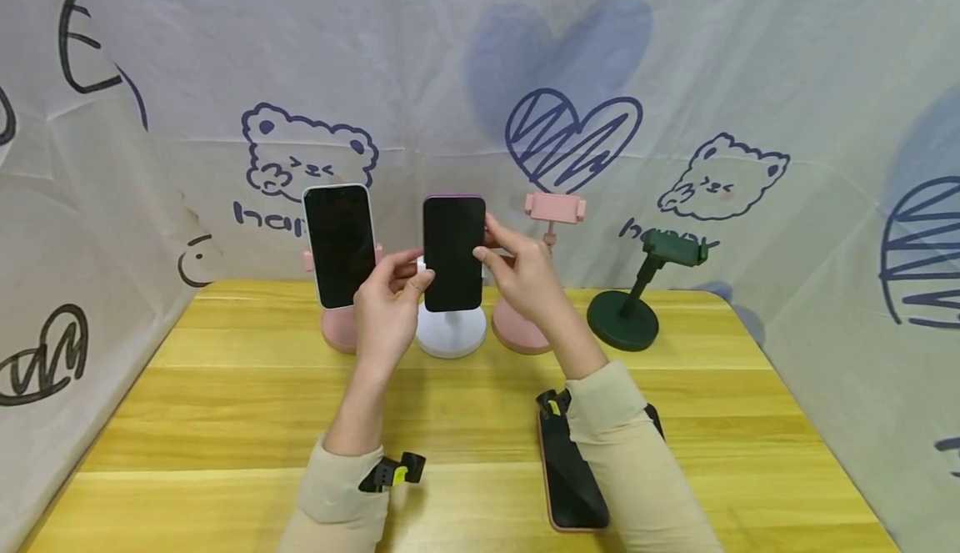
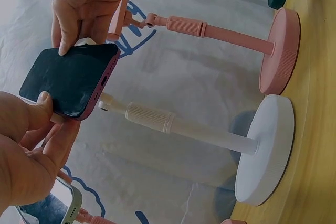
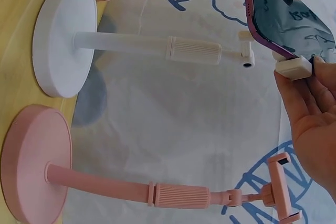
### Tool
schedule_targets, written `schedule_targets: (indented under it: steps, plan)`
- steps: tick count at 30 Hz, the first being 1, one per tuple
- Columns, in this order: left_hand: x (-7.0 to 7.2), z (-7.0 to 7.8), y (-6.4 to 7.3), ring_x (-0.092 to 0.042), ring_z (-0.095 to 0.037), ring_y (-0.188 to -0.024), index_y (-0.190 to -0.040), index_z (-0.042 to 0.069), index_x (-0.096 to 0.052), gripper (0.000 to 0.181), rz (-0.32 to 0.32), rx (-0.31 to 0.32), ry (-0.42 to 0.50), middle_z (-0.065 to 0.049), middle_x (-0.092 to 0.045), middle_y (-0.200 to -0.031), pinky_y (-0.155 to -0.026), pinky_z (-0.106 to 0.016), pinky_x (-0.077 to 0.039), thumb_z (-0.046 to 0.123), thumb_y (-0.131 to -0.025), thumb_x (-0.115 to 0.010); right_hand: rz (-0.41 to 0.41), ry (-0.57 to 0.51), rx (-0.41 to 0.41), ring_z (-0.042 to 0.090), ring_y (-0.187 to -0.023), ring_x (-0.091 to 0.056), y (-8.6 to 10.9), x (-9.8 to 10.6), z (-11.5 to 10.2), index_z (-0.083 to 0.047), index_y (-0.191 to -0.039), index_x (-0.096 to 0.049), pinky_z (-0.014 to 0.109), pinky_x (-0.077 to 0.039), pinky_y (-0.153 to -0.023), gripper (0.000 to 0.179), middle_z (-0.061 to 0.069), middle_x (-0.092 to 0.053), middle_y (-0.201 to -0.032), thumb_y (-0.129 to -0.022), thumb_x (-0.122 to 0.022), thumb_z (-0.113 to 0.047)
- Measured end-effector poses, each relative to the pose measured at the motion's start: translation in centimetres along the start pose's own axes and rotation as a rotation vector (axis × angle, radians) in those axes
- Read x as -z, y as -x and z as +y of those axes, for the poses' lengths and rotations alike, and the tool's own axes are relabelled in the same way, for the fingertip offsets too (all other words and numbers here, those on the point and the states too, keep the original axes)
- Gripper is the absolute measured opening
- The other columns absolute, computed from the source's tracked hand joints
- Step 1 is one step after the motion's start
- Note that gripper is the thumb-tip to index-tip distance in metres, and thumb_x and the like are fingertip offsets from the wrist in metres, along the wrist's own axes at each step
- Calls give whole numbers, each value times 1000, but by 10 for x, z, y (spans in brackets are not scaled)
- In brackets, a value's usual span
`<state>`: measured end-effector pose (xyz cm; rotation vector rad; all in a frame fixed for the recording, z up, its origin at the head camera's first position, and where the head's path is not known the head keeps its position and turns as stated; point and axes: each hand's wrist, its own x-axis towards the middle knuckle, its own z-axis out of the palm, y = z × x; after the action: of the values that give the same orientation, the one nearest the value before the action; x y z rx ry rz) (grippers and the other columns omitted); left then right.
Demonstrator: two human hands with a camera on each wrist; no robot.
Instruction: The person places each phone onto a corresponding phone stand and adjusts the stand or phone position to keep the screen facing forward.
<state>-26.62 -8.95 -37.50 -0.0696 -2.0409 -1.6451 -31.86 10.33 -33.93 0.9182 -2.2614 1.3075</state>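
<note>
A black-screened smartphone [image 1: 453,253] with a purplish-red frame stands upright at the head of a white phone stand [image 1: 450,334]. At its left edge, my left hand [image 1: 386,311] pinches it, thumb on the front and fingers behind. My right hand [image 1: 525,273] grips the opposite edge, its thumb on the phone's front rim. White clamp end [image 3: 294,68] of the stand shows between the phone's side and the right fingers. The rest of the clamp is hidden behind the phone.
Left of this, a white-edged phone [image 1: 340,244] sits in a pink stand [image 1: 339,328]. To the right are an empty pink stand [image 1: 555,208] and a dark green stand [image 1: 624,319]. Another phone [image 1: 573,478] lies on the wooden table [image 1: 225,419], partly under the right sleeve. Patterned cloth hangs behind.
</note>
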Motion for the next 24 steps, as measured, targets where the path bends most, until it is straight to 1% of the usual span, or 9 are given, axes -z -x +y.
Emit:
schedule_targets:
  steps: [6, 11, 13, 15, 18, 20, 24]
  plan:
    - [1, -2, -1, -72, -27, -99, -126, 2, -71, 30, 11, 1, -9, -16, -72, -110, -87, -24, -57, 11, -97, -75, 16, -16, -40, 32, -113, -71, 2, -2, 0, 6, -147, -52, 40, -60, -93, 52, 23, -69, -129, -99, -69, -4]
    - [3, -3, -2, -71, -28, -99, -126, 1, -71, 30, 14, -2, -6, -17, -72, -111, -84, -17, -55, 10, -97, -74, 23, 4, -41, 32, -112, -72, 2, -4, 0, 6, -144, -55, 39, -61, -90, 50, 23, -67, -131, -99, -71, -5]
    - [4, -3, -2, -71, -27, -99, -126, 1, -71, 30, 12, 5, -7, -16, -72, -112, -85, -17, -55, 11, -98, -73, 20, 10, -38, 31, -112, -72, 2, -4, 0, 5, -144, -55, 39, -61, -89, 49, 22, -67, -132, -99, -70, -6]
    - [3, -2, -2, -71, -26, -100, -127, 2, -70, 30, 6, 13, -6, -15, -71, -113, -88, -21, -57, 12, -99, -73, 22, 13, -38, 32, -112, -72, 2, -5, 0, 6, -145, -54, 39, -61, -89, 48, 23, -67, -131, -100, -69, -6]
    - [2, -2, -2, -71, -24, -101, -128, 4, -70, 30, 2, 10, -6, -13, -71, -115, -94, -31, -59, 16, -100, -72, 38, 8, -44, 34, -111, -72, 2, -6, -1, 7, -145, -53, 40, -61, -89, 49, 25, -69, -128, -100, -68, -5]
    - [0, -2, -2, -71, -24, -102, -129, 5, -70, 31, 10, 1, -12, -12, -72, -115, -96, -37, -59, 18, -100, -71, 56, 4, -50, 34, -111, -72, 3, -8, -2, 7, -146, -53, 41, -61, -89, 49, 25, -70, -125, -101, -68, -5]
    - [-3, -2, 0, -72, -25, -103, -131, 5, -70, 33, 33, -24, -23, -12, -73, -117, -98, -40, -59, 18, -101, -70, 109, -4, -66, 33, -112, -72, 6, -14, -3, 5, -147, -53, 42, -61, -90, 49, 24, -70, -126, -102, -67, -7]
